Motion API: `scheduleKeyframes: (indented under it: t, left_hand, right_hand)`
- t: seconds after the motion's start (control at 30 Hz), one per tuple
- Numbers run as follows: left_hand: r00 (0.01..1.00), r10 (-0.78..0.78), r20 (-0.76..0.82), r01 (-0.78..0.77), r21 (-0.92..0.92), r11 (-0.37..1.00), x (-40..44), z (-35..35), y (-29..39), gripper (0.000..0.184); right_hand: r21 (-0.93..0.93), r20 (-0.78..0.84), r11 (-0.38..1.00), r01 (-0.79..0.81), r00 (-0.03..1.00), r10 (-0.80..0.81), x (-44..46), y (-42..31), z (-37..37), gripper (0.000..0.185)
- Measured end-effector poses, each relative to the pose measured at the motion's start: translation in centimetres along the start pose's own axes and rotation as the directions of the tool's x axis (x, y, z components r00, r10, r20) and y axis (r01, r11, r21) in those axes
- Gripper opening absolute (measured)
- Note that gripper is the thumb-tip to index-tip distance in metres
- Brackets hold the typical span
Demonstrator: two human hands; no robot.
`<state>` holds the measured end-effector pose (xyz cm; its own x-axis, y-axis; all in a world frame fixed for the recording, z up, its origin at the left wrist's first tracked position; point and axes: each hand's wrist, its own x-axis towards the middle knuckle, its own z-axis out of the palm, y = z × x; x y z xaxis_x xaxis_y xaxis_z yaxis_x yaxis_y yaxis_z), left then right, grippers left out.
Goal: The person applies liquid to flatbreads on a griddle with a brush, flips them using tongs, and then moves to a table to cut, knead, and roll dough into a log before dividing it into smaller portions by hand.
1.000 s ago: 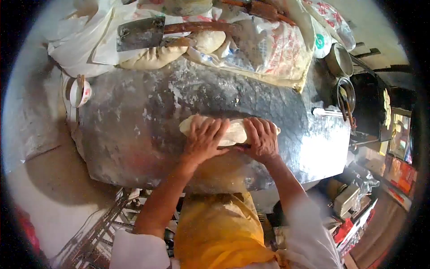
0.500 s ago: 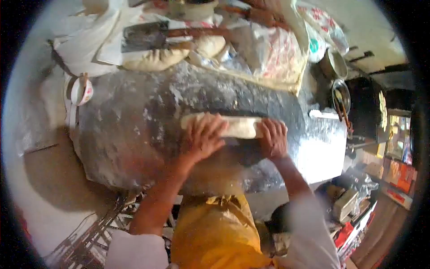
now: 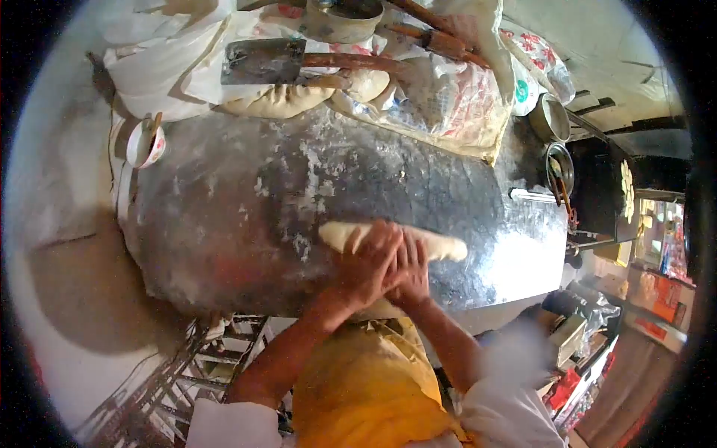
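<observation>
A long roll of pale dough (image 3: 442, 246) lies across the dark, flour-smeared worktop (image 3: 216, 201), near its front edge. My left hand (image 3: 373, 260) is over the middle of the roll, its fingers bent down onto the dough. Close against it, my right hand (image 3: 408, 272) also curls its fingers over the dough. The two hands touch and partly overlap, hiding the middle of the roll. Both tapered ends stick out to the sides.
Covered dough (image 3: 280, 101) lies at the back under white sacks (image 3: 455, 104). A wide-bladed tool with a wooden handle (image 3: 265, 61) rests on top. A patterned bowl (image 3: 146, 143) stands at the left, a metal bowl with utensils (image 3: 559, 168) at the right.
My hands have come together from apart, the right moving left to meet the other. The dough roll now sits nearer to me and slants down to the right. The view has shifted slightly.
</observation>
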<state>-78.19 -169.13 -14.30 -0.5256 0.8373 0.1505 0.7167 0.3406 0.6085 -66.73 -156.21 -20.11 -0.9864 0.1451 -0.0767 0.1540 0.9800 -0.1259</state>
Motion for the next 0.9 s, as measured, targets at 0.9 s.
scheduleKeyframes:
  t: [0.9]
  left_hand:
    - [0.987,-0.021,0.158,-0.038,0.362,0.931,17.2,1.0,-9.7,0.085]
  right_hand:
    - [0.314,-0.004,0.949,0.017,1.0,-0.017,15.5,11.8,-5.2,0.07]
